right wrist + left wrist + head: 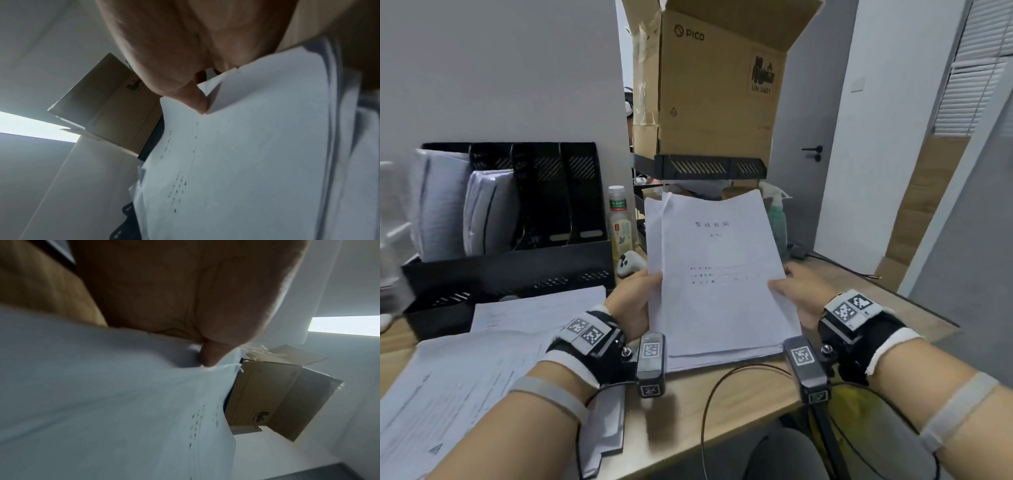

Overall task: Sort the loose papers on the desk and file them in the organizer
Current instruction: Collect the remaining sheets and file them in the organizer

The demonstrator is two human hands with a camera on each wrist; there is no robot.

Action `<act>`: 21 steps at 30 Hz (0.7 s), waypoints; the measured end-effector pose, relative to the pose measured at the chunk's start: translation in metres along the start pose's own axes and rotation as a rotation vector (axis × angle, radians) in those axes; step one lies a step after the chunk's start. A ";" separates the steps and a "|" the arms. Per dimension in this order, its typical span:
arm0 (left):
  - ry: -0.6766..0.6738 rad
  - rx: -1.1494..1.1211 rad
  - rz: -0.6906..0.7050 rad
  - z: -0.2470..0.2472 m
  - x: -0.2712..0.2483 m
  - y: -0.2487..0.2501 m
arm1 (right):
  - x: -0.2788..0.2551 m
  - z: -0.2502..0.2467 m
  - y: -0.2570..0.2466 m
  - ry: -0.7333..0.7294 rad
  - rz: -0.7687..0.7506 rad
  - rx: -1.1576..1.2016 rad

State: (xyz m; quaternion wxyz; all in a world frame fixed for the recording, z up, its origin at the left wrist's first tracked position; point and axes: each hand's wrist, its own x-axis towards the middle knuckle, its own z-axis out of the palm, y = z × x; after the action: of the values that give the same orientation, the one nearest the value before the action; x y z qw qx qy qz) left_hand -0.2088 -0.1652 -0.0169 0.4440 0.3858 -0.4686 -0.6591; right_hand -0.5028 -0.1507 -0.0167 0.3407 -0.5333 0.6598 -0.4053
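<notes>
— White paper, was it? What did your hands have hold of?

— White, yes: a thick stack of papers [719,274]. My left hand [635,301] gripped its left edge, thumb curled over the front sheets, and my right hand [803,294] pinched the right edge, thumb on top with the fingers behind. Both forearms reached forward over the wooden tabletop [722,411], wrists level with each other.

— And how did the stack sit?

— Tilted up towards me, its bottom edge low by the tabletop. The top sheet carried a short printed title near the middle and a few blank lines lower down. At the upper left a couple of sheets stuck out past the rest.

— Where was the organizer?

— The black organizer [517,240] stood to the left at the back, well apart from the stack, with white bundles in its two left slots. More loose papers [465,377] lay flat under my left forearm.
</notes>
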 end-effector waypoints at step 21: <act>0.566 0.524 0.136 -0.126 -0.134 0.061 | 0.017 0.096 -0.115 -0.181 -0.384 0.129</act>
State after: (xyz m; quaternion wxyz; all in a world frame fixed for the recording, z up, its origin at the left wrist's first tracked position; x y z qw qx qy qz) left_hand -0.0374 -0.0831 0.0211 0.4849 0.6207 -0.5044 -0.3539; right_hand -0.3721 -0.1961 0.0437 0.3487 -0.6604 0.4854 -0.4545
